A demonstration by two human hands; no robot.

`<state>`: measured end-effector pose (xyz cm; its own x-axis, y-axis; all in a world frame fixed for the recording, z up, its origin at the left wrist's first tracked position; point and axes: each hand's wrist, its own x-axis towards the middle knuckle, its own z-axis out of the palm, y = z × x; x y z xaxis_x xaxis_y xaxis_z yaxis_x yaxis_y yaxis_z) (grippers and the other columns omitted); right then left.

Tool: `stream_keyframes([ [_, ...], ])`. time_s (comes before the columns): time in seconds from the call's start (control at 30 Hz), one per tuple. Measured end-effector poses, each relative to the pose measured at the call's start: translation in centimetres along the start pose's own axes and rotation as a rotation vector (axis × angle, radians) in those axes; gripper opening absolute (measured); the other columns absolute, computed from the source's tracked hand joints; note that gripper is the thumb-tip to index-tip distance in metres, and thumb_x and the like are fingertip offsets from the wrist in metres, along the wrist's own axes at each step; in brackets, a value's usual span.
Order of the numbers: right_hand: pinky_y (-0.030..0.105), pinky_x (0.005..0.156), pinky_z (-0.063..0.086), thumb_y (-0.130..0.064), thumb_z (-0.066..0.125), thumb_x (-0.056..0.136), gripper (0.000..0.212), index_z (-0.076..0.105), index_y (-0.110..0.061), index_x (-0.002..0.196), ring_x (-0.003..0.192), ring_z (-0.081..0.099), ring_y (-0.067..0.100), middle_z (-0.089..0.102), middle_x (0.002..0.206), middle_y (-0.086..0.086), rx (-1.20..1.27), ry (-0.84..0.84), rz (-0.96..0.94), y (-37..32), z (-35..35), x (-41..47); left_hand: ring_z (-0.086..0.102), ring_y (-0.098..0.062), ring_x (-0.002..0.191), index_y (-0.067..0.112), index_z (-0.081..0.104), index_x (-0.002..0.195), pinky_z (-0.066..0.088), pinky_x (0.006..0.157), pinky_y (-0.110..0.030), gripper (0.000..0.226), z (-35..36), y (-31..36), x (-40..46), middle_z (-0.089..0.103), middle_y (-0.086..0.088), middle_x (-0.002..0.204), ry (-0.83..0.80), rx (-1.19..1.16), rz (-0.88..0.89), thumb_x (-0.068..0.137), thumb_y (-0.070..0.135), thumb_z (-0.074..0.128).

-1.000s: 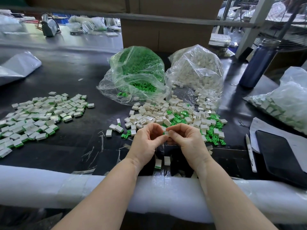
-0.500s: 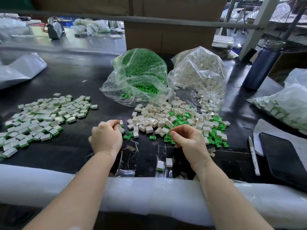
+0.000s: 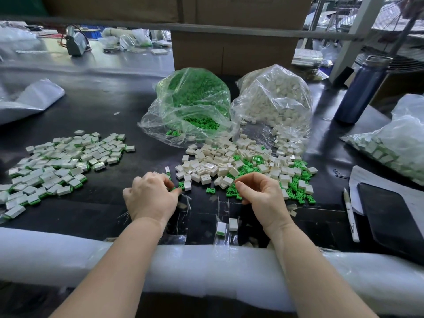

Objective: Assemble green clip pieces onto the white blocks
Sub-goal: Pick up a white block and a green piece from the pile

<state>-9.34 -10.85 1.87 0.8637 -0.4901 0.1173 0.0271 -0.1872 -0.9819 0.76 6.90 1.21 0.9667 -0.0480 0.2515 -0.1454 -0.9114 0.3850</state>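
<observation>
Loose white blocks [image 3: 218, 161] and green clips [image 3: 296, 187] lie mixed in a heap on the black table [image 3: 103, 115]. My left hand [image 3: 151, 196] sits at the heap's left edge, thumb and fingers pinching a green clip [image 3: 181, 185] beside a white block [image 3: 187, 185]. My right hand [image 3: 261, 193] hovers over the clips with fingers curled and thumb near index; nothing shows between them. Behind stand a clear bag of green clips [image 3: 192, 104] and one of white blocks [image 3: 273, 104]. A pile of assembled blocks [image 3: 57, 161] lies at the left.
Two assembled pieces [image 3: 227, 226] lie near the white foam-padded front edge [image 3: 206, 267]. At the right are a pen [image 3: 350, 214], a black tablet [image 3: 394, 219], a bag of finished parts [image 3: 394, 138] and a blue bottle [image 3: 360, 88]. A cardboard box [image 3: 229, 49] stands behind the bags.
The hands, joined on one piece a second ago, have parted. My left hand swung out toward the assembled pile and has come back to a green clip. My right hand stayed over the heap.
</observation>
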Motion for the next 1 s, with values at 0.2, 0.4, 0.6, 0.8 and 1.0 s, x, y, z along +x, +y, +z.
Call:
stream_keyframes([
  [0.2,0.014,0.059,0.046,-0.008,0.065,0.084,0.012,0.066,-0.016,0.075,0.057,0.053,0.001,0.062,0.068,-0.005,-0.030,-0.007,-0.020,0.0,0.0,0.0,0.049,-0.021,0.103,0.030,0.065,0.089,0.031,0.082,-0.035,0.018,-0.2,0.2,0.0,0.061,0.005,0.104,-0.056,-0.015,-0.015,0.079,0.045,0.068],
  [0.4,0.013,0.064,0.048,0.000,0.066,0.082,0.017,0.067,-0.016,0.077,0.062,0.057,0.000,0.065,0.073,-0.003,-0.104,-0.017,-0.066,0.1,0.2,0.1,0.059,-0.018,0.077,0.025,0.059,0.069,0.045,0.074,-0.027,0.018,-0.8,1.6,-0.5,0.064,0.005,0.079,-0.097,-0.410,0.010,0.075,0.025,0.077],
  [0.6,0.020,0.074,0.054,-0.004,0.066,0.084,0.018,0.069,-0.022,0.087,0.078,0.067,0.005,0.071,0.085,-0.003,0.000,-0.054,-0.074,-0.1,0.5,-0.1,0.066,-0.011,0.074,0.024,0.069,0.071,0.050,0.074,-0.021,0.010,-0.5,5.6,-2.4,0.071,0.004,0.073,-0.327,-0.889,-0.006,0.076,0.018,0.075],
  [0.8,0.019,0.063,0.054,-0.001,0.070,0.079,0.015,0.072,-0.015,0.078,0.065,0.067,0.009,0.071,0.070,0.001,0.079,-0.046,-0.043,-0.2,0.0,-0.1,0.066,-0.006,0.073,0.013,0.072,0.082,0.048,0.065,-0.008,0.007,-0.2,6.9,-3.7,0.072,0.000,0.078,-0.448,-1.054,-0.004,0.083,0.009,0.067],
  [1.0,0.015,0.057,0.049,-0.002,0.069,0.080,0.017,0.069,-0.017,0.074,0.057,0.058,0.002,0.066,0.066,-0.002,0.044,0.060,-0.051,0.1,-0.1,0.1,0.060,-0.010,0.076,0.019,0.071,0.085,0.042,0.067,-0.017,0.004,-0.3,5.0,-2.6,0.068,0.005,0.082,-0.154,-0.655,-0.003,0.084,0.020,0.068],
])
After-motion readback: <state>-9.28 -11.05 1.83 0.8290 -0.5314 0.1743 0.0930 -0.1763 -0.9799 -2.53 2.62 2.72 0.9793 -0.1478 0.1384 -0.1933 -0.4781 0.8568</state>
